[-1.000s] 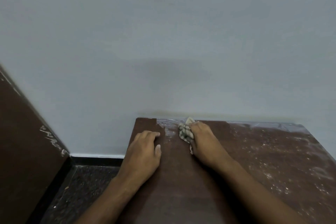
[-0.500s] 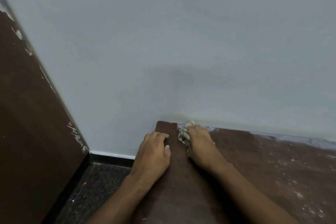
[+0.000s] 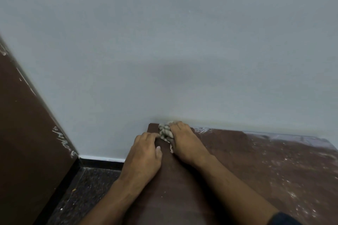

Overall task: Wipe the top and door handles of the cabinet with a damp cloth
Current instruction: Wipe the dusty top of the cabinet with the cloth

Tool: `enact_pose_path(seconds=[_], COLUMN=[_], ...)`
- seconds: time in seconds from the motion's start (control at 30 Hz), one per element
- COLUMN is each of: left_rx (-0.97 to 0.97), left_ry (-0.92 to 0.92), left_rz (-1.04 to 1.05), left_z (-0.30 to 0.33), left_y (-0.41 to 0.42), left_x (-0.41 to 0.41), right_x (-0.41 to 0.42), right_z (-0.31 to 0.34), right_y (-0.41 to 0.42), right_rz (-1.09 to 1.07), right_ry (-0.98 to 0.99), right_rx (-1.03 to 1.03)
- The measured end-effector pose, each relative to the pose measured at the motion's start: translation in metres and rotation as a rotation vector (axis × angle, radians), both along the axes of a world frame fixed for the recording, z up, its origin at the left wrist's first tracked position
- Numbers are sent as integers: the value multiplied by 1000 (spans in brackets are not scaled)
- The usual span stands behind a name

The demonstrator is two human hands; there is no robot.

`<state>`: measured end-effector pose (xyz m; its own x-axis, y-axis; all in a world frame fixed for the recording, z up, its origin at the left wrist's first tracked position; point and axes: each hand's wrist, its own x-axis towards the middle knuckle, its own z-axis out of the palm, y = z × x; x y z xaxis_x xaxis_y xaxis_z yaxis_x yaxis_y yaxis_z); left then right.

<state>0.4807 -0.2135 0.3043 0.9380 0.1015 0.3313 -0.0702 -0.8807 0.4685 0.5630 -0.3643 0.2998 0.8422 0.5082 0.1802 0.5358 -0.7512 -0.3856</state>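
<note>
While the left hand (image 3: 146,153) lies flat, the right hand (image 3: 184,142) grips the cloth (image 3: 164,132) beneath it.

At twelve o'clock the wall (image 3: 164,42) blocks my right hand (image 3: 184,142); my left hand (image 3: 144,153) crowds it at nine. Toward three o'clock the dusty cabinet top (image 3: 265,166) lies open for passing.
</note>
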Motion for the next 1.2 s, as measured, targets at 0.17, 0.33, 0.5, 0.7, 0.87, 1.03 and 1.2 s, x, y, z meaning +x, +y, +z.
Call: enact_pose_path(seconds=[0.17,0.33,0.5,0.7,0.87,1.03,1.2], left_rx=[24,-22,-130,-208,-242,-341,-344], left_ry=[-5,5,-6,16,37,11,-54], left_rz=[-55,-81,-39,-2,8,53,121], left_z=[3,2,3,-3,-8,-4,-2], left_y=[-15,-29,-27,-15,-15,-17,-3], left_x=[11,20,23,24,25,23,14], right_x=[1,13,-4,-4,-4,-28,-29], right_z=[-4,-7,-3,2,5,1,0], right_y=[-84,-130,-39,-21,-129,-111,-17], right_rz=[-124,-442,-270,-26,-314,-373,-18], right_ry=[-25,13,26,-2,17,-18,-5], right_rx=[-34,-127,43,6,4,25,31])
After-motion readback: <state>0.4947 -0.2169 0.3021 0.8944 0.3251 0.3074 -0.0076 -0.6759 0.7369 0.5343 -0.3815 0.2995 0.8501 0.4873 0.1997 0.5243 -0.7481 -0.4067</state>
